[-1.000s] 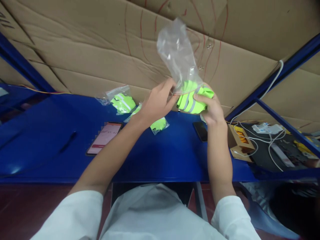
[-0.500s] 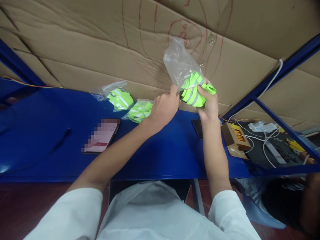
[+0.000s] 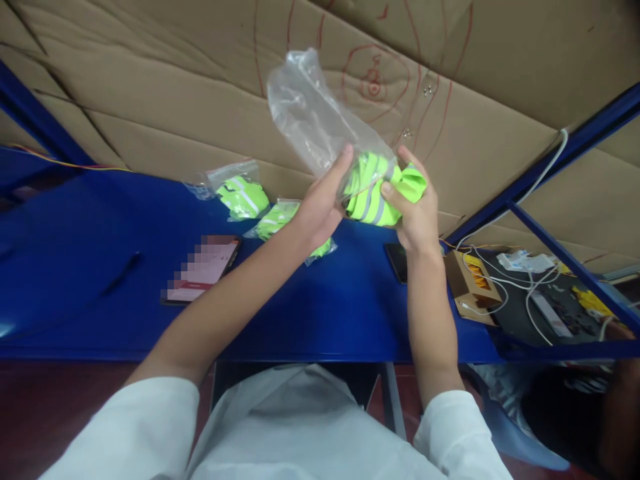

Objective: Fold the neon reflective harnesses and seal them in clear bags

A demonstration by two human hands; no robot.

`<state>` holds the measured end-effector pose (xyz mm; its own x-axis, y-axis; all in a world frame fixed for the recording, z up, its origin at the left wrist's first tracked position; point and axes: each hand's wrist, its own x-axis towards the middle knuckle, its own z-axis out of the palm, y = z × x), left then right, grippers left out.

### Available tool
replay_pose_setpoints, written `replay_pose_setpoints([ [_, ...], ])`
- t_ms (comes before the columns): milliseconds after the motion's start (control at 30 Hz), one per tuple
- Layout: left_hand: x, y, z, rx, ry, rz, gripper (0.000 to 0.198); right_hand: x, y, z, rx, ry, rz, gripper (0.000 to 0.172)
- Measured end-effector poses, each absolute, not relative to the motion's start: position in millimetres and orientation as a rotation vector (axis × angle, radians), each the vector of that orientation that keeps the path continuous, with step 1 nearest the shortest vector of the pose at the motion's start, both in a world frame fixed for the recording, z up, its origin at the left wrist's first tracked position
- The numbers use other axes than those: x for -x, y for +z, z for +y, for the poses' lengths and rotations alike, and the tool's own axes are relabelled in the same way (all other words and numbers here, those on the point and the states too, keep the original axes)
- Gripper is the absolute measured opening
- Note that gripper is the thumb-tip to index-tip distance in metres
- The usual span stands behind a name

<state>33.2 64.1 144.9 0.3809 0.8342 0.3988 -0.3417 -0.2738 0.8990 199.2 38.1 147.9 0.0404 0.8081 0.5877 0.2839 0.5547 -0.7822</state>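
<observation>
Above the blue table, my right hand grips a folded neon-yellow reflective vest with grey stripes, thumb across its front. A clear plastic bag covers the vest's left end, and its other end sticks out up and to the left. My left hand is closed on the bag near its mouth, thumb on top and the other fingers mostly hidden. On the table lie one bagged neon vest and another bagged vest, which my left forearm and hand partly cover.
A tablet lies left on the blue table; a dark phone is near my right wrist. At right stand an open cardboard box, white cables and a blue metal frame. Behind is a cardboard wall.
The bag has swung left and lower, with more of its length showing. My left hand has shifted slightly, its thumb now raised along the bag. The vest has moved a little left.
</observation>
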Motion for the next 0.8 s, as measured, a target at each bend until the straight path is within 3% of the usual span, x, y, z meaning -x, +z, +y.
replay_pose_setpoints([
  [133,-40.6,141.4,65.1,-1.332,1.264,0.493,0.062,-201.3,146.3,44.6,1.034,0.499,-1.374,0.088],
  [367,-51.1,138.9,55.3,-1.314,1.388,0.518,0.064,-196.9,140.8,45.7,0.984,0.423,-1.312,0.072],
  [533,-52.6,131.1,55.2,-1.367,1.415,0.495,0.046,-177.6,148.9,21.5,1.040,0.151,-1.488,0.067],
  [800,-50.0,137.9,47.3,-0.880,1.348,0.161,0.030,-183.8,152.7,22.6,0.862,0.265,-1.566,0.057],
])
